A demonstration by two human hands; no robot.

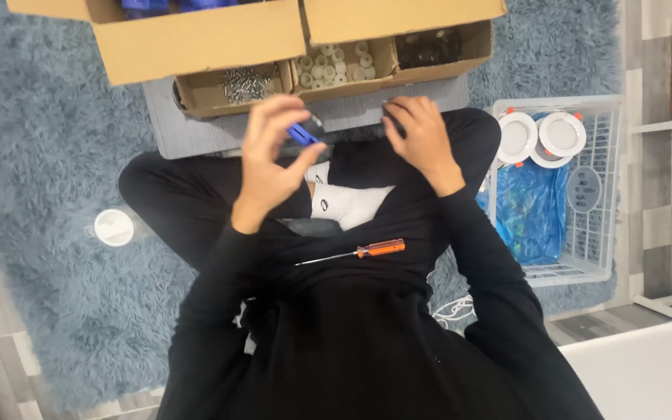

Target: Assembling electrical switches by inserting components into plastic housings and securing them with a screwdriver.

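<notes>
I sit cross-legged on a rug in black clothes and white socks. My left hand (270, 159) is raised over my lap and pinches a small blue and black part (305, 134) between thumb and fingers. My right hand (420, 138) hovers beside it with fingers curled around a small dark piece that I can barely see. An orange-handled screwdriver (355, 252) lies across my lap below both hands.
An open cardboard box (204, 39) in front holds compartments of screws (247, 82), white round pieces (334, 65) and black parts (428, 47). A white wire basket (594, 194) on the right holds round white light fittings (561, 134) and blue plastic. A white disc (113, 227) lies on the blue rug.
</notes>
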